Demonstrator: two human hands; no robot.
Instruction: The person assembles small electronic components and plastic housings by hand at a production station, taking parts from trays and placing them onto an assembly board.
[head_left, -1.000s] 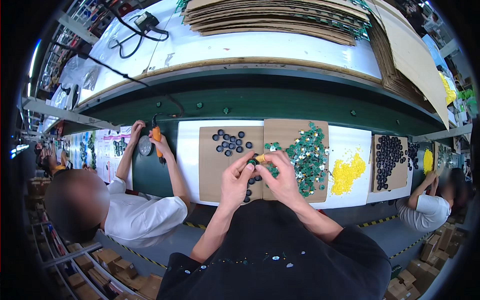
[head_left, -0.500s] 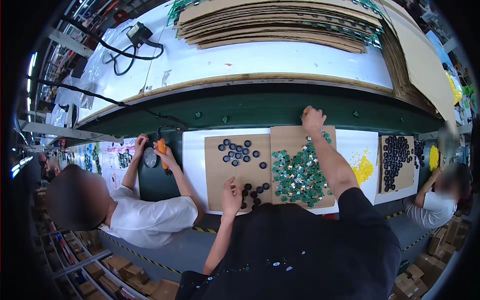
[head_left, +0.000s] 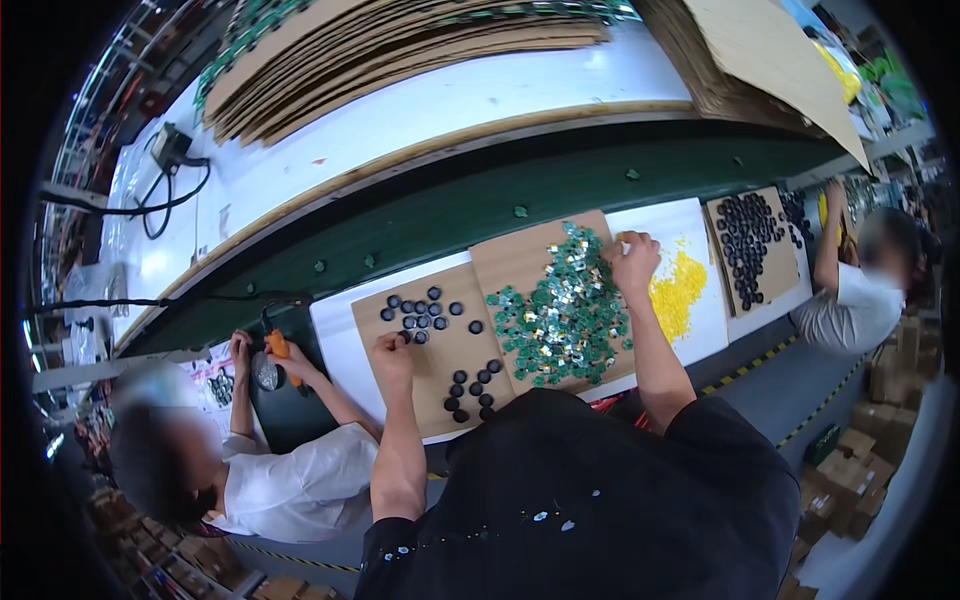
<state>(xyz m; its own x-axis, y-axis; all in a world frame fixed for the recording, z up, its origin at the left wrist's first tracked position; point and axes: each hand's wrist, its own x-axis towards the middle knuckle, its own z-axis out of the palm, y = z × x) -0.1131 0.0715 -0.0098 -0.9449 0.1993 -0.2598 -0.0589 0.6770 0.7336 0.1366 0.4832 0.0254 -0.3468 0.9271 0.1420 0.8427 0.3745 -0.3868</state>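
Note:
My left hand (head_left: 393, 362) is closed, its fingertips pinched at the edge of a black round cap (head_left: 407, 337) in the upper group on the left cardboard sheet (head_left: 430, 370). A second group of black caps (head_left: 459, 390) lies nearer me on that sheet. Over the right edge of a heap of small green circuit boards (head_left: 560, 320), my right hand (head_left: 637, 265) is bent with its fingers drawn together. Whatever sits between those fingers is too small to make out. Yellow small pieces (head_left: 680, 295) lie in a pile just right of that hand.
Farther right, many black caps (head_left: 745, 240) cover another cardboard sheet. A person (head_left: 290, 470) at my left holds an orange tool (head_left: 279, 345); another person (head_left: 860, 290) works at the far right. Stacked cardboard (head_left: 400, 80) with boards lies on the raised white shelf ahead.
My left hand has moved up from the nearer caps to the upper group and closed. My right hand has come back from the green strip to the heap's right edge. The view has turned.

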